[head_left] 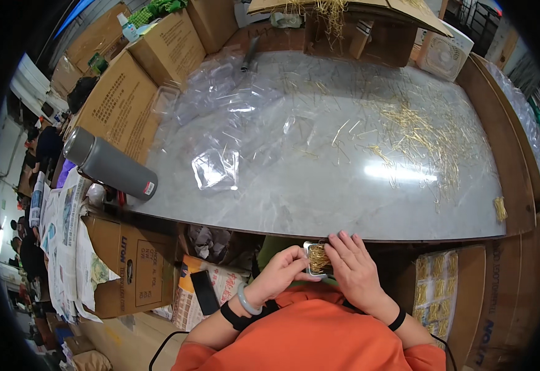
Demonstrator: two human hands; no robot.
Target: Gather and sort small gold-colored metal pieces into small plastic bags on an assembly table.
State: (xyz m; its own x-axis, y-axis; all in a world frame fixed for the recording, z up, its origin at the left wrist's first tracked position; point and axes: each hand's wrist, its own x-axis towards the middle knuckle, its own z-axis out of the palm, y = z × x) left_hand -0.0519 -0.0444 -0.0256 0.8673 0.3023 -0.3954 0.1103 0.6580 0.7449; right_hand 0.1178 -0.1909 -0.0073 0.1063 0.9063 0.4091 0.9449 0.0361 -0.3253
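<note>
My left hand (284, 270) grips a small clear plastic box (307, 252) at the table's near edge, thumb and fingers closed on its left side. Thin gold wire hooks (319, 260) fill the box in a dense bundle. My right hand (355, 267) lies against the box's right side, its fingers stretched out and pointing toward the table, partly covering the box. More loose gold wire hooks (424, 133) are strewn over the right half of the grey table (282, 207).
Clear plastic boxes (217, 167) pile up on the table's left. A grey bottle (112, 166) stands at the left edge. An open cardboard box (359, 43) and a white fan (444, 54) sit at the back. Filled packs (435, 290) lie in a carton at lower right; a phone (205, 292) rests lower left.
</note>
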